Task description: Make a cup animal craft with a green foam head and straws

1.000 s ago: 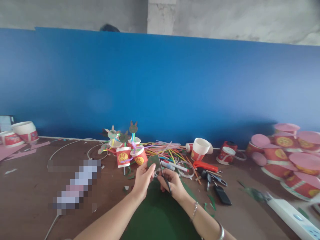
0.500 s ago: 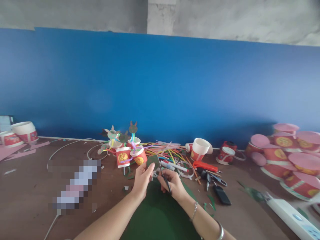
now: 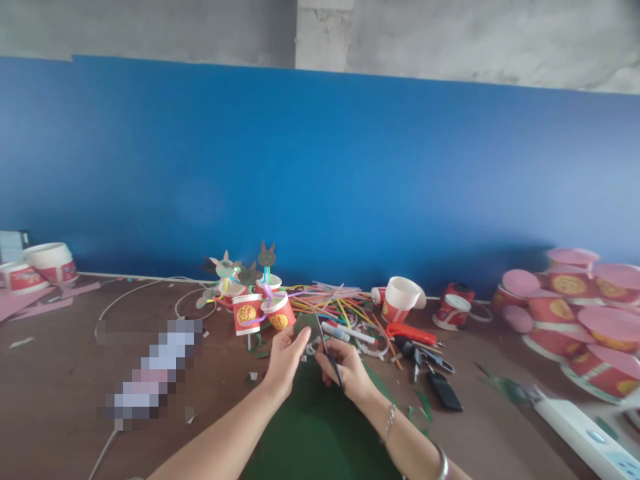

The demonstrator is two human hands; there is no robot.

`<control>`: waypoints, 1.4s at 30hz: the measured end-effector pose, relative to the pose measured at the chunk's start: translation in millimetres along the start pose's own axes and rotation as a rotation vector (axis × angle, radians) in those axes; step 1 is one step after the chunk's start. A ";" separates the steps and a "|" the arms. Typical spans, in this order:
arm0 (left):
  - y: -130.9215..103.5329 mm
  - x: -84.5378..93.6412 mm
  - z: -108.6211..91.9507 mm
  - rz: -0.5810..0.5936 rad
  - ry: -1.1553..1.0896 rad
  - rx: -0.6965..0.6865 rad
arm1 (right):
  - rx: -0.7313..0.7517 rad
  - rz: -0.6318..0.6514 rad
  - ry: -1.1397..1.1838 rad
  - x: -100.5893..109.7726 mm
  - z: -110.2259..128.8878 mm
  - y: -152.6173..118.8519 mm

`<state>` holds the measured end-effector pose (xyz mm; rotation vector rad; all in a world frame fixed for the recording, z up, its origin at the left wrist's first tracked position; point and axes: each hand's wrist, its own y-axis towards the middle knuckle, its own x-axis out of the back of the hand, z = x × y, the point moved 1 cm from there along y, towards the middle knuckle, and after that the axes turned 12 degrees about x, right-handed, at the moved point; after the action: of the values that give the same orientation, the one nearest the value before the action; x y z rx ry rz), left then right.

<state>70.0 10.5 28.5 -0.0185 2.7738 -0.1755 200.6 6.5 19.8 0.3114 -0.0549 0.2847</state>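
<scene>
Between thumb and fingers, my left hand (image 3: 286, 360) pinches a small piece of dark green paper (image 3: 305, 324) with a rounded edge. Black-handled scissors (image 3: 331, 365) are gripped in my right hand (image 3: 347, 371), their blades pointing up beside the paper's right edge. How far the blades are apart is hard to make out. A large dark green sheet (image 3: 320, 433) lies below both hands. Just beyond them stand red-and-white paper cups (image 3: 247, 315), some with animal-head cutouts (image 3: 267, 255) on coloured stems.
Coloured pipe cleaners (image 3: 345, 303), markers (image 3: 350, 332), an orange-handled tool (image 3: 413, 333) and keys with a black fob (image 3: 445, 390) lie ahead and right. Cups with pink discs (image 3: 607, 327) are stacked at far right, near a white power strip (image 3: 580, 427). A blurred-out device (image 3: 155, 373) lies left.
The green paper in my left hand looks smaller and rounder at its top right, beside the scissors. Both hands stay in nearly the same place.
</scene>
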 end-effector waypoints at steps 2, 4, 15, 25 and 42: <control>-0.4 -0.1 -0.8 0.006 -0.017 0.008 | 0.000 -0.001 -0.008 0.5 -0.4 0.3; -1.2 -0.7 -2.0 0.006 -0.040 0.019 | -0.001 -0.001 -0.011 0.9 -1.2 0.7; -3.4 -1.2 -5.2 -0.006 -0.099 0.022 | -0.010 0.012 0.009 0.7 -3.7 0.3; -0.6 0.5 -4.1 0.047 -0.077 0.026 | -0.001 0.016 0.016 1.7 -5.3 0.0; -1.0 1.0 -1.6 -0.054 -0.004 0.043 | 0.000 0.021 0.013 0.2 1.1 0.2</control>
<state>68.5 9.7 29.8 -0.0828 2.7664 -0.2488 200.7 6.4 20.8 0.3093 -0.0455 0.3072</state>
